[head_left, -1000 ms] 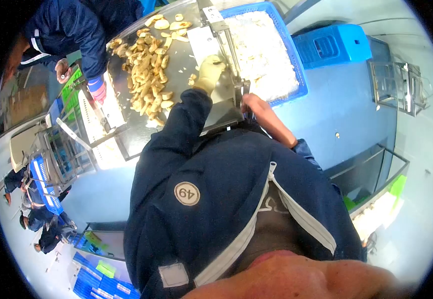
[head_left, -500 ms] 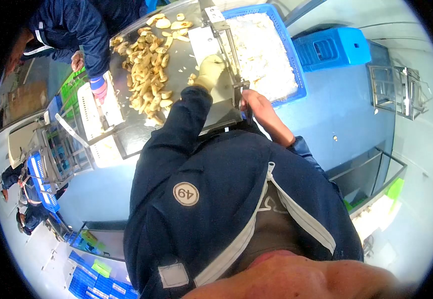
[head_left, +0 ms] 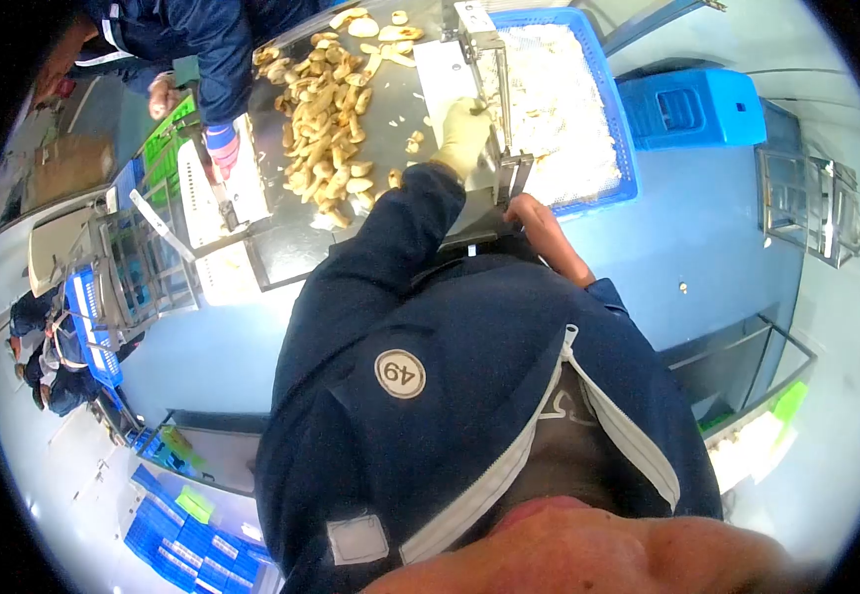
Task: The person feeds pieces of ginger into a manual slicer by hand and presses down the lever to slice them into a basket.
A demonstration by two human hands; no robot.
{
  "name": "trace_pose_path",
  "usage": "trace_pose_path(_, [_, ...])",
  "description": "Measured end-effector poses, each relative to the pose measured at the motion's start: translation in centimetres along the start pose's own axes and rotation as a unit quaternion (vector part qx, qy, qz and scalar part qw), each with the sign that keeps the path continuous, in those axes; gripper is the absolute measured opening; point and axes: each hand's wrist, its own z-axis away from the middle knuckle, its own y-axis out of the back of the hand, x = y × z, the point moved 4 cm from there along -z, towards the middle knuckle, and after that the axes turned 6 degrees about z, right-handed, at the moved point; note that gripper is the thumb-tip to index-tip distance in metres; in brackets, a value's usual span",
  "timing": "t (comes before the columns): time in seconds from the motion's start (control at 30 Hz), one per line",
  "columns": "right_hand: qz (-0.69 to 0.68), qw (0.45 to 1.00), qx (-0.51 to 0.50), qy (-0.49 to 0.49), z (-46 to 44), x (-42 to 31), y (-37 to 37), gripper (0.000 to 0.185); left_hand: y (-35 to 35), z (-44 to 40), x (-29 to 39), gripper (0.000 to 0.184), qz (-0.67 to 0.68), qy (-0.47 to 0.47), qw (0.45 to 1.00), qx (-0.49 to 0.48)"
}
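Observation:
My left hand (head_left: 463, 137), in a pale yellow glove, presses near the blade side of a white board (head_left: 437, 74) on the steel table. Its fingers are bent together against a metal slicing frame (head_left: 501, 99); whatever lies under them is hidden. My right hand (head_left: 533, 212) is bare and closed at the near end of that frame, around what looks like its handle (head_left: 515, 178). A few small cut pieces (head_left: 414, 142) lie left of the glove. Farther left is a heap of tan, mushroom-like pieces (head_left: 326, 124).
A blue basket (head_left: 632, 148) of white shreds stands right of the frame. Beyond it is a blue plastic stool (head_left: 692, 109). Across the table at left, another person's gloved hand (head_left: 222, 153) rests at a second white board (head_left: 252, 178). A metal rack (head_left: 811, 203) stands far right.
The view has shifted, moving the table rightward in the picture. My left glove has slid slightly toward the slicing frame, uncovering a piece beside my sleeve. My right hand stays at the frame's near end.

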Motion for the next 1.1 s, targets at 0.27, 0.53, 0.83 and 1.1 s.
trace_pose_path(0.27, [-0.059, 0.997, 0.021, -0.037, -0.1, 0.3, 0.1, 0.034, 9.9, 6.3, 4.5, 0.029, -0.33, -0.19, 0.925, 0.009])
trace_pose_path(0.53, [0.024, 1.0, 0.003, 0.014, -0.6, 1.1, 0.3, 0.031, 16.6, 5.1, -3.6, 0.013, -0.697, -0.092, 0.711, -0.006])
trace_pose_path(0.83, [-0.007, 0.999, -0.008, -0.035, -0.7, 0.4, 0.3, 0.034, 5.3, 3.3, 3.0, 0.03, -0.48, -0.465, 0.742, -0.054])
trace_pose_path(1.1, [-0.017, 0.999, -0.005, -0.04, -0.3, 0.0, 0.2, 0.036, 4.1, 2.8, 2.0, 0.039, -0.223, -0.43, 0.875, -0.017])
